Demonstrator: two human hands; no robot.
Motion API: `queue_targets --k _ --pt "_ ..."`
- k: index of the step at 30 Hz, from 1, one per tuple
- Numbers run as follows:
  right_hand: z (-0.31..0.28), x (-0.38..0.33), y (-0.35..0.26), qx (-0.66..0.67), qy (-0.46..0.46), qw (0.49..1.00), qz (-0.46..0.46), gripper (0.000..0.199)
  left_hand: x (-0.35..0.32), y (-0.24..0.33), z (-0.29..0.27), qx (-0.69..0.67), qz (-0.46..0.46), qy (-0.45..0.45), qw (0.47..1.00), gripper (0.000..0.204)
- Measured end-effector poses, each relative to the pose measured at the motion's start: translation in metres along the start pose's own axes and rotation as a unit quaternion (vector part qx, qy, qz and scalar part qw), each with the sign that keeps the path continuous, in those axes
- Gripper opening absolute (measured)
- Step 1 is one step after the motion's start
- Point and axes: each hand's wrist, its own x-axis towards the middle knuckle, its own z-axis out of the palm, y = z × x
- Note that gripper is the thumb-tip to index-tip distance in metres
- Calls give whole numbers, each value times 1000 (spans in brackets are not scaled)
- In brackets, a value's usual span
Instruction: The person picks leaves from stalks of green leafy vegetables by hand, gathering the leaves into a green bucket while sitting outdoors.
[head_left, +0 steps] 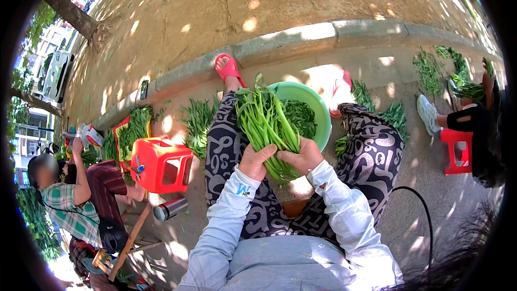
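A thick bunch of long-stemmed leafy greens [265, 121] is held over my lap, its leaves pointing away from me and its cut stem ends toward me. My left hand [257, 161] is closed around the stems from the left. From the right, my right hand [302, 156] grips the lower stems, the two thumbs almost meeting on top. The fingers under the bunch are hidden. Just beyond, between my knees, stands a light green basin [325, 129] with loose green leaves [299, 117] in it. The bunch overlaps its left rim.
Piles of greens lie by my left leg [198, 121] and right leg [396, 116]. A red plastic stool [161, 164] with scissors [139, 167] on it and a steel flask [171, 208] are left. People sit on both sides. A stone curb [291, 43] runs ahead.
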Motion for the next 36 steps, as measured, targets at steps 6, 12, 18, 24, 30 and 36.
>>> queue_targets --k 6,12,18,24,30,36 --pt "-13 -2 -4 160 9 987 -12 23 0 3 0 42 -15 58 997 28" --pt "-54 3 -25 336 300 890 -66 12 3 0 -11 35 -8 91 995 28" --pt "-63 -1 -27 283 261 923 -14 14 3 1 -10 -22 -6 76 997 33" --pt "-4 -1 8 178 16 984 -19 29 1 1 1 -53 -1 26 998 41" --pt "7 0 13 6 12 1000 15 38 0 1 -1 -36 3 17 999 47" --pt "-8 2 10 160 99 982 -31 30 -1 0 -9 -35 6 40 999 42"
